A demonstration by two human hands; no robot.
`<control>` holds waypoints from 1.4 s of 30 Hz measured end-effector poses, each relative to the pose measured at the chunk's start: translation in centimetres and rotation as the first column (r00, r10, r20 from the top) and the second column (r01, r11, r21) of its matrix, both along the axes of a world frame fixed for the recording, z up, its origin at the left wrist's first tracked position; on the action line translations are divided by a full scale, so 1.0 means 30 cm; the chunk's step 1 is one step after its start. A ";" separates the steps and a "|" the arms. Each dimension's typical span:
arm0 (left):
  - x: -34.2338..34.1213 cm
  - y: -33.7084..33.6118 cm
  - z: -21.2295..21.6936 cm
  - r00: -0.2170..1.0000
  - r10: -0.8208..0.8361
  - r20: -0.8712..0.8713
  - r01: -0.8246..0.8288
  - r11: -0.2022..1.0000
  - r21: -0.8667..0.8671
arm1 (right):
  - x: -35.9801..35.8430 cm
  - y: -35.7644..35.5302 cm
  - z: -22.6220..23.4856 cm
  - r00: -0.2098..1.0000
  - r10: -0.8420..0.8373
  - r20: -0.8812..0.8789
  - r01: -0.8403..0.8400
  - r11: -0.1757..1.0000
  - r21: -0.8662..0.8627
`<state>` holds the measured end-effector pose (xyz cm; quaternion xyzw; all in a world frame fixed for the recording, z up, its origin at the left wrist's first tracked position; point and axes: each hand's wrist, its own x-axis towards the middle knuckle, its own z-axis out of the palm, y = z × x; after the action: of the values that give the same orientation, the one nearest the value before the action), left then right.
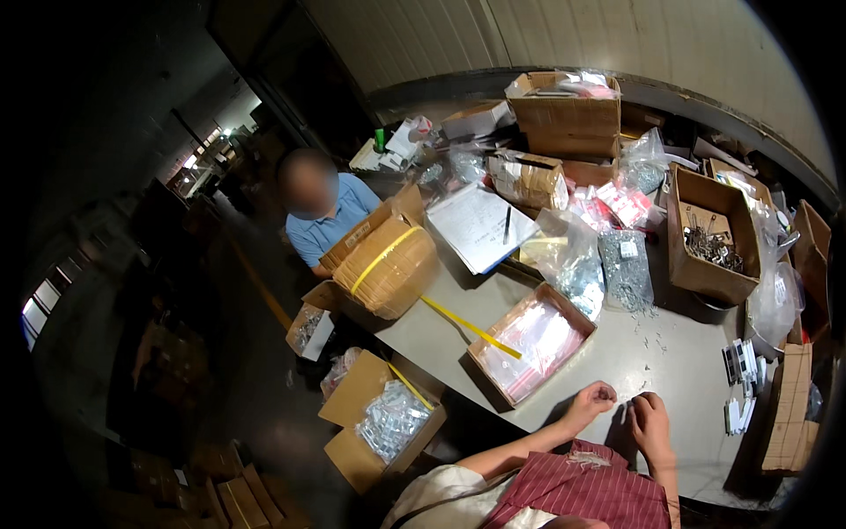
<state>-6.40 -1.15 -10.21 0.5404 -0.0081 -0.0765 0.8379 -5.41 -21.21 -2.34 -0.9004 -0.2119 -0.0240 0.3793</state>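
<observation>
My left hand (589, 406) is just above the grey table, its fingers curled together near the thumb. Close by on its right, my right hand (650, 424) bends its fingers down toward the tabletop, tips pinched. Whatever either hand holds is too small or hidden to make out. A few small screws (646, 345) lie scattered beyond the fingertips, below a clear bag of screws (627, 264). Left of my hands stands a shallow cardboard box (502, 388) filled with clear plastic bags (538, 339).
A cardboard box (716, 280) of metal parts stands at the right, near white-and-metal pieces (740, 375). A clipboard (476, 225) and a taped carton (392, 269) are at the left, with a person (326, 212) behind. An open box (423, 441) of packaged metal parts sits below the table edge.
</observation>
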 end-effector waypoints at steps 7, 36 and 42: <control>-0.044 0.001 0.029 1.000 -0.009 -0.027 0.009 1.000 -0.003 | 0.084 0.021 -0.149 0.987 -0.035 0.154 0.043 0.998 -0.048; -0.044 0.016 0.069 0.994 0.043 0.102 -0.077 0.934 0.350 | 0.014 -0.640 -0.234 0.604 -0.754 0.259 0.797 0.568 -0.205; -0.060 0.029 0.063 0.999 0.009 0.038 -0.022 0.935 0.354 | -0.023 -0.431 -0.121 0.800 -0.599 -0.043 0.599 0.801 0.001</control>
<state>-8.19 -0.30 -8.32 0.6838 -0.0048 -0.0603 0.7271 -6.11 -34.14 -5.98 -0.9187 0.0909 -0.1261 0.3631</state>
